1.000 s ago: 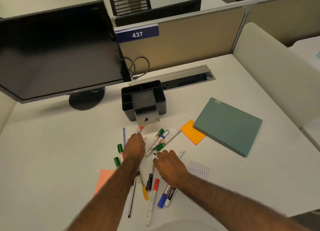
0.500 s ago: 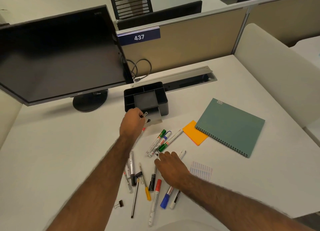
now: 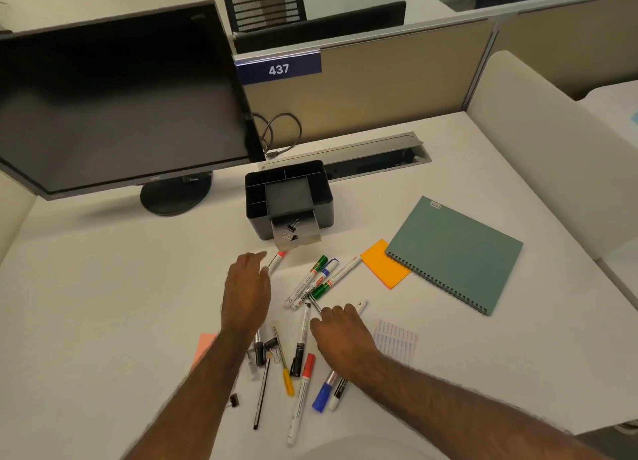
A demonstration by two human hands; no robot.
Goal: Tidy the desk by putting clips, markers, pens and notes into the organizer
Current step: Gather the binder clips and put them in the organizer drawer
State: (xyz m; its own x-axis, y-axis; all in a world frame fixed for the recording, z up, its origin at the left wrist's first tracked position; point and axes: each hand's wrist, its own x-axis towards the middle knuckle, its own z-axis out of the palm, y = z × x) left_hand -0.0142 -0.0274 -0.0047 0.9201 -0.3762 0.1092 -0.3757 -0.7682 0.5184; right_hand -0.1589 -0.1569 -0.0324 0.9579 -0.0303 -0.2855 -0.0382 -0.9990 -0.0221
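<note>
Since the earlier frame, the left hand (image 3: 245, 294) had drawn back from the organizer (image 3: 324, 200) toward the near side, and a second binder clip lay in the open drawer (image 3: 309, 233). The hand hovered palm down over the desk (image 3: 103, 304) with its fingers extended and loosely spread, holding nothing. Its fingertips were just beside the red-tipped marker (image 3: 277, 262).

The right hand (image 3: 340, 338) remained palm down on the scattered pens, with its fingers bent downward. Whether they pinched anything could not be determined.

The organizer stood at the far centre of the desk, just right of the monitor (image 3: 117, 97), with two binder clips (image 3: 291, 230) in its drawer. A group of green and blue markers (image 3: 319, 280) lay between the organizer and the right hand. Near both forearms lay a red-capped marker (image 3: 302, 390), a blue-capped marker (image 3: 324, 392) and a black pen (image 3: 261, 394). One loose binder clip (image 3: 234, 400) lay beside the left forearm.

An orange note (image 3: 383, 268) touched the left edge of the teal notebook (image 3: 455, 252). A pink note (image 3: 203, 347) was partly hidden under the left forearm. A lined white note (image 3: 395, 344) lay just right of the right hand.
</note>
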